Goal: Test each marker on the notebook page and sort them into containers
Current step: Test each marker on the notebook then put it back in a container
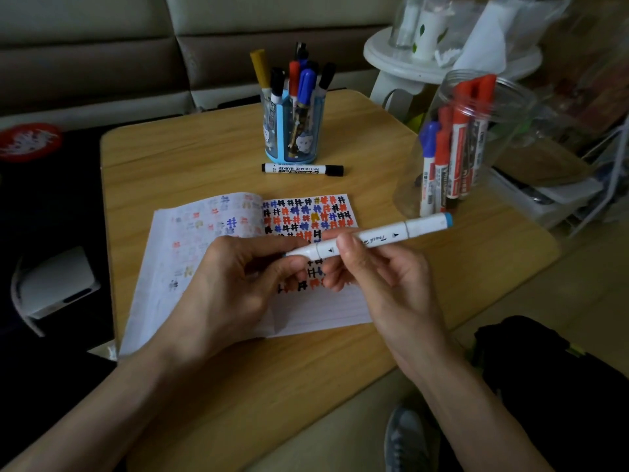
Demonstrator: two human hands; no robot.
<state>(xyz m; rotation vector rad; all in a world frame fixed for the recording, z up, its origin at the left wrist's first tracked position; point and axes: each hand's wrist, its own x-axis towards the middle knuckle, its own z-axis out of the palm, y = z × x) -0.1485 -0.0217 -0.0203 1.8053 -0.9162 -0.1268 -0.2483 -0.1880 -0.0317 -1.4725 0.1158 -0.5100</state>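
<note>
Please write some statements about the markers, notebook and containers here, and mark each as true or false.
1. The left hand and the right hand both hold the white marker above the notebook. True.
2. The clear jar is empty. False: it holds red and blue markers.
3. A black marker lies on the table before the blue cup. True.
4. The notebook is closed. False: it lies open, with coloured marks.

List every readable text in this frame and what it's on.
"WHITEBOARD MARKER": black marker lying on the table.
"Touch", in script: white marker; the rest is unreadable.
Hash-like test marks, many colours: notebook page.
Labels on the markers in the clear jar: too blurred.
</note>
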